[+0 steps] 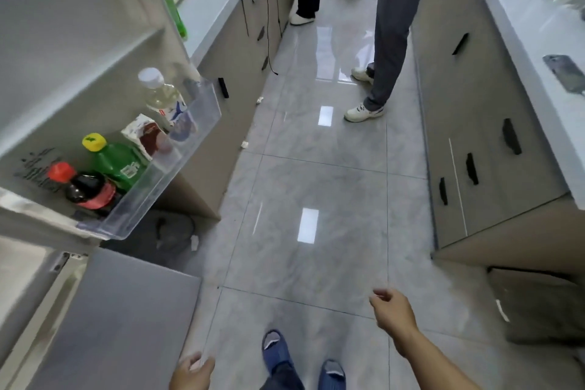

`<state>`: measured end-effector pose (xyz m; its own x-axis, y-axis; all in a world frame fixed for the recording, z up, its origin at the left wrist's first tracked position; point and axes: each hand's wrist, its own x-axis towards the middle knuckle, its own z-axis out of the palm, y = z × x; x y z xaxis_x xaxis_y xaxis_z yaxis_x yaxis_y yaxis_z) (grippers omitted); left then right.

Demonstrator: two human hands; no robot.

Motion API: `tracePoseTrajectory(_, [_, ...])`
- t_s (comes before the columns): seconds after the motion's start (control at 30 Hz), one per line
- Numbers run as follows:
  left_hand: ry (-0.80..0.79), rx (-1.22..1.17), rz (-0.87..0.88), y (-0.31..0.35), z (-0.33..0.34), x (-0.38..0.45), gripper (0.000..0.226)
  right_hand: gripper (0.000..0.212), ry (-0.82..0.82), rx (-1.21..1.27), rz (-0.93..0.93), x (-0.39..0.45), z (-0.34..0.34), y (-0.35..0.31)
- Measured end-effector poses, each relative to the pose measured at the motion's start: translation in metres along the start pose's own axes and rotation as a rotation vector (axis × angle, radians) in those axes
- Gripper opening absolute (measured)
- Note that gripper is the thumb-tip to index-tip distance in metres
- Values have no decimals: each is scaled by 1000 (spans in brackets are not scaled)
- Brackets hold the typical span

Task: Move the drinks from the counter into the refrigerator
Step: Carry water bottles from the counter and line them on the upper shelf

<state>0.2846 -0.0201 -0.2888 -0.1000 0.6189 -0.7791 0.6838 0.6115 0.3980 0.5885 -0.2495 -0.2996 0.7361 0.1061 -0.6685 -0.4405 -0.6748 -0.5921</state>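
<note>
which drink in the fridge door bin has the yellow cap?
The green bottle, mid-bin. Its neighbours differ: the dark bottle has a red cap, the clear bottle a white one, and the carton shows none.

We see the left hand (pixel 193 372) at the bottom edge, fingers loosely curled, holding nothing. The right hand (pixel 391 307) reaches forward at lower right, forearm bare, fingers relaxed, empty.

At the left of the frame, a clear door shelf (pixel 177 165) is filled with a green bottle (pixel 122 163) capped in yellow, a dark bottle (pixel 87 188) capped in red, a white-and-maroon carton (pixel 147 136) and a pale white-capped bottle (pixel 161 95). Grey marbled tiles (pixel 316 187) are seen across the floor; blue slippers (pixel 277 350) at bottom centre.
</note>
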Motion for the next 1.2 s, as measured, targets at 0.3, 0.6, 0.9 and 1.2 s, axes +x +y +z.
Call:
tracePoseTrajectory(0.3, [-147,273,66,27,0,46,44,24,103,-4,194,-18,-21,41])
tracePoseTrajectory(0.6, [-261,254,192,156,31,89,37,36,124,-10,320,-4,-15,34])
tracePoseTrajectory(0.9, [-247,235,199,245,98,107,34,35,72,-79,301,100,-36,-24])
tracePoseTrajectory(1.2, [-92,181,90,321,142,90,29,35,-74,-216,118,245,-68,-186])
